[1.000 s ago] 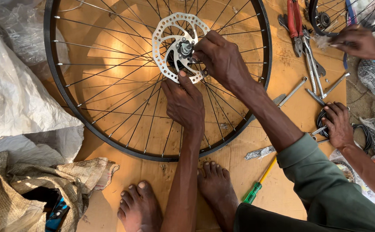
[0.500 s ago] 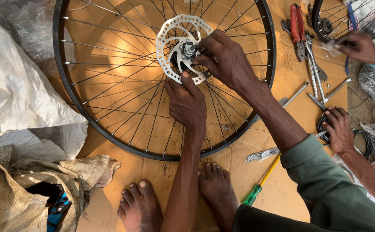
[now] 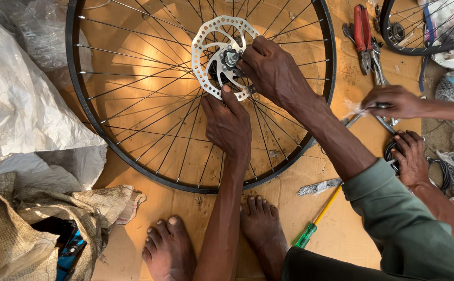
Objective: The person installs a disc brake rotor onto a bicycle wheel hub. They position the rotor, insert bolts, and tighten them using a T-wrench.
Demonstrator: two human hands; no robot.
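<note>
- Bike wheel [image 3: 133, 151] lies flat on brown cardboard [image 3: 185, 224]: black rim, thin steel spokes, top edge cut off by the frame.
- Brake disc [image 3: 214, 36] sits at the hub, a shiny silver ring full of round holes and wavy cut-outs.
- My left hand [image 3: 229, 122] rests on the spokes just below the disc, fingertips pressing its lower edge, not wrapped around anything.
- My right hand [image 3: 273, 70] is curled over the hub [image 3: 230, 57], fingers pinched at the small metal axle parts; what exactly I'm pinching is hidden under my fingers.
- My bare feet [image 3: 211, 242] poke in under the rim.
- Green-handled screwdriver [image 3: 315, 221] with a yellow shaft lies by my sleeve, tip hidden.
- Red-handled pliers [image 3: 363, 39] lie up right, beside a second wheel [image 3: 419, 41] that's mostly out of shot.
- Another person's hands [image 3: 401, 125] are at the right over a metal tool and a coil of black cable.
- Crumpled white plastic [image 3: 24, 104] and woven sacking [image 3: 34, 229] are piled on the left.
</note>
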